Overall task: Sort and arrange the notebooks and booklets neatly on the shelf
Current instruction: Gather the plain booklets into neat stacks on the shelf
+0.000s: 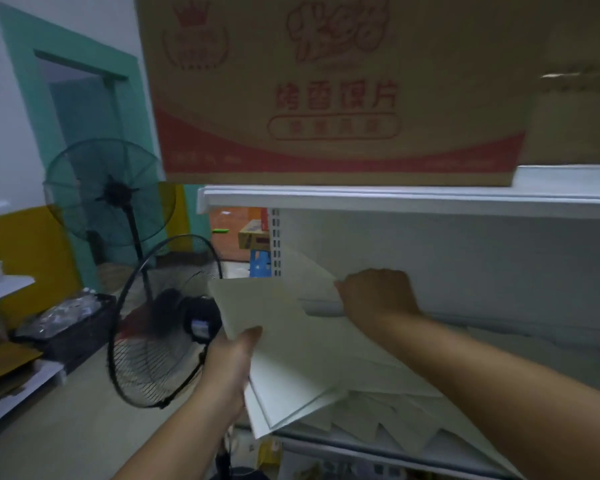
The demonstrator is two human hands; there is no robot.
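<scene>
White booklets (291, 358), a stack of them, sit half on the shelf (361, 449) and half off its left end, tilted with the far corner raised. Left hand (232, 362) grips the stack at its near left edge, thumb pressed on the top cover; the fingers underneath are hidden. Right hand (378, 292) reaches over the stack toward the back panel, fingers curled round the curved edge of a tilted booklet (309, 271) that leans toward the perforated upright (275, 244). The exact hold is blurred. The right forearm crosses above the shelf from lower right. More loose booklets (378, 420) lie flat and fanned out on the shelf board under the held stack, corners poking past the front edge. The items on the level below the shelf are too blurred to tell. The upper board (395, 197) is white metal, and a cardboard box (326, 98) with red print stands on it, filling the top of the view. Left of the shelf a black fan (163, 323) stands close, just beside the left hand, its cage tilted. A second fan (108, 192) stands behind it on a pole, by the teal door frame (25, 81). A low white side rack (7, 285) at far left carries dark bags and brown packets. Through the gap past the upright, a blue stool (260, 263) and a yellow carton (253, 237) are on the floor.
</scene>
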